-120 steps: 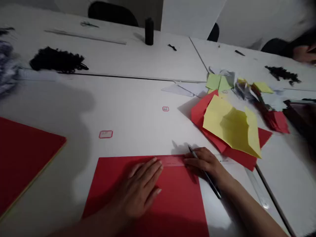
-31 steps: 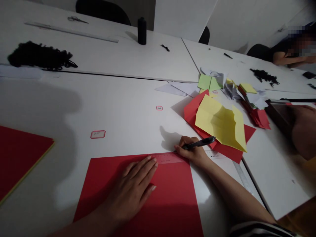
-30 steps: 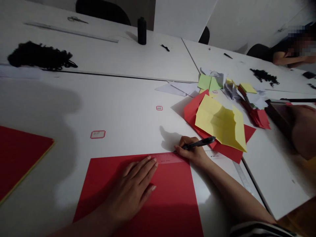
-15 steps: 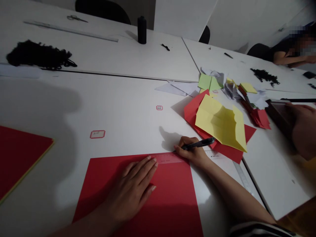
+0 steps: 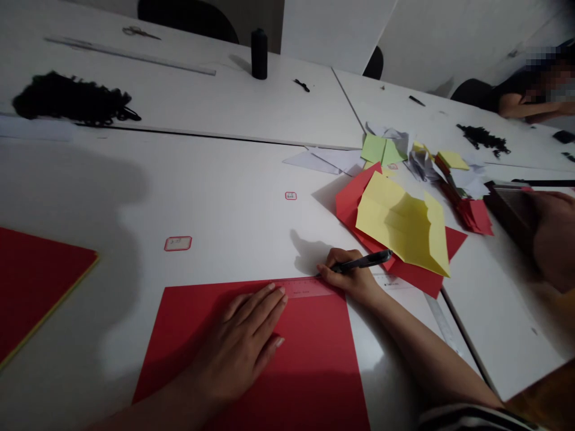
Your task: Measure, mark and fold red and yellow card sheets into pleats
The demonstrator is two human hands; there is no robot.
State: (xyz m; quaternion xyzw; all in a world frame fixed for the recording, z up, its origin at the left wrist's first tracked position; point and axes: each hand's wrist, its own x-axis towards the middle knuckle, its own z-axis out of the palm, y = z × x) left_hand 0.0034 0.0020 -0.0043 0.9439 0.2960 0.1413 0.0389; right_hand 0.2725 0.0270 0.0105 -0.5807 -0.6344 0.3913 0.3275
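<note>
My left hand (image 5: 240,344) lies flat on a large red sheet (image 5: 309,359), its fingertips on the left end of a clear ruler (image 5: 302,289). The ruler runs along the sheet's top edge and sticks out past its right corner. A black pen (image 5: 366,260) is held in my right hand (image 5: 353,278), its tip near the ruler's upper edge close to that corner. Just behind my right hand, folded yellow paper (image 5: 395,215) rests on red paper (image 5: 417,275).
Red sheets with a yellow edge (image 5: 40,287) lie at left. Further back are a black heap (image 5: 72,99), a black bottle (image 5: 259,55), scissors (image 5: 139,32) and a long ruler (image 5: 135,57). Another person's hand (image 5: 557,239) is at the right edge.
</note>
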